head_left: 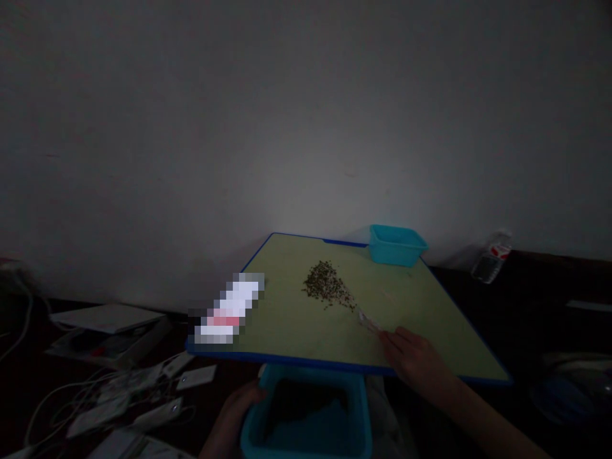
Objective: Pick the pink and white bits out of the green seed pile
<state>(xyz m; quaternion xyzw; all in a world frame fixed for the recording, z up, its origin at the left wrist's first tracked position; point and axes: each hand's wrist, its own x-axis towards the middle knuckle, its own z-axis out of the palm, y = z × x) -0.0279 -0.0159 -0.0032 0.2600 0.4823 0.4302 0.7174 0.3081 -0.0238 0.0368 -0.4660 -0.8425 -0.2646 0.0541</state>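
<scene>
My right hand [410, 357] is closed around a thin whitish strip [368, 321], perhaps paper or plastic. The strip's far end points at the near edge of a scattered pile of small dark and pale grains [327, 283]. This pile lies on a pale yellow-green board [287, 331] with a blue rim. Below the board's front edge, my left hand [241, 408] grips the left wall of a blue plastic basket [367, 414]. Dark contents cover part of the basket's bottom; the dim light hides what they are. Some fingers of my left hand are hidden behind the wall.
A second blue basket [394, 250] stands at the board's back right corner. A blurred bright rectangle [229, 312] covers the board's left side. Beyond the right edge, a clear bottle [492, 258] leans over. White power strips and cables [157, 413] lie at the left, near a white box [109, 319].
</scene>
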